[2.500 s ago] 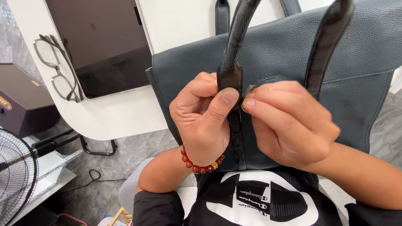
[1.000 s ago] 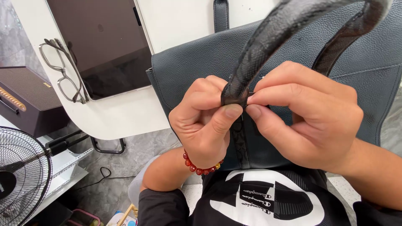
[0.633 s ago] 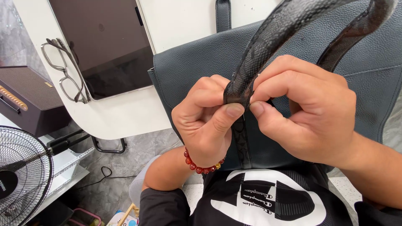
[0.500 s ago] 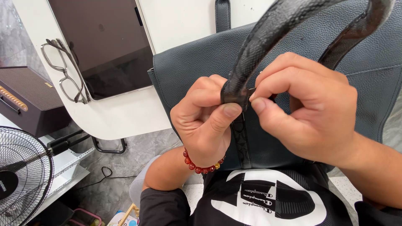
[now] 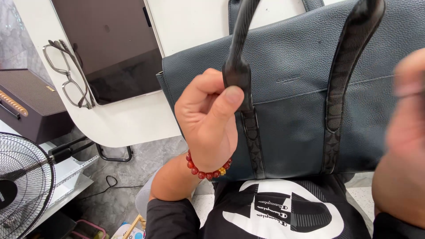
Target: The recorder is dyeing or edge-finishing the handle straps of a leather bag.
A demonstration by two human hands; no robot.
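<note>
A dark navy leather bag (image 5: 292, 102) lies against the white table's edge and over my lap. My left hand (image 5: 208, 119), with a red bead bracelet at the wrist, pinches the base of the bag's near black strap handle (image 5: 239, 53) between thumb and fingers. The handle's other end (image 5: 349, 48) runs down the bag's right side. My right hand (image 5: 405, 137) is off the handle at the right edge, blurred, fingers apart and holding nothing.
A dark tablet (image 5: 110, 44) and a pair of glasses (image 5: 66, 73) lie on the white table (image 5: 128, 124). A dark box-shaped speaker (image 5: 26, 104) and a floor fan (image 5: 22, 186) stand at the left, above a grey floor with a cable.
My right hand has let go of the handle and pulled away to the right. The handle, bent over before, now stands straighter. My left hand keeps its pinch.
</note>
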